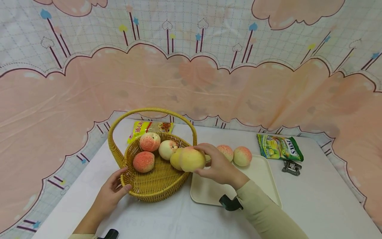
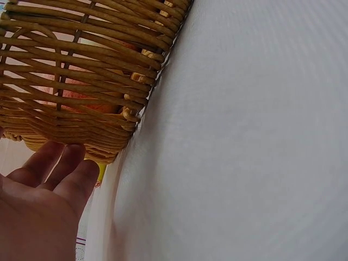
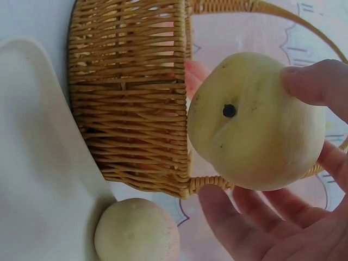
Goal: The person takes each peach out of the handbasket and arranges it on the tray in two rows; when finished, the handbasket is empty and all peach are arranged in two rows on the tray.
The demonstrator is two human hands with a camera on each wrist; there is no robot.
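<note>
My right hand (image 1: 219, 164) holds a pale yellow peach (image 3: 255, 122) between thumb and fingers, over the right rim of a woven basket (image 1: 161, 196). The dark stem spot of this peach shows in the right wrist view. A second yellowish shape (image 1: 176, 159) overlaps it in the head view; I cannot tell whether it is another fruit. With its fingers against the outer wall and thumb at the rim, my left hand (image 1: 110, 192) grips the basket's left side. Inside lie two red peaches (image 1: 144, 162) (image 1: 150, 142) and a paler peach (image 1: 167, 149).
Right of the basket, a cream tray (image 1: 206, 192) carries several peaches (image 1: 242, 156) along its far side, partly behind my right hand. A yellow packet (image 1: 137, 129) lies behind the basket. A green candy bag (image 1: 279, 147) and small dark packets (image 1: 291, 167) lie farther right.
</note>
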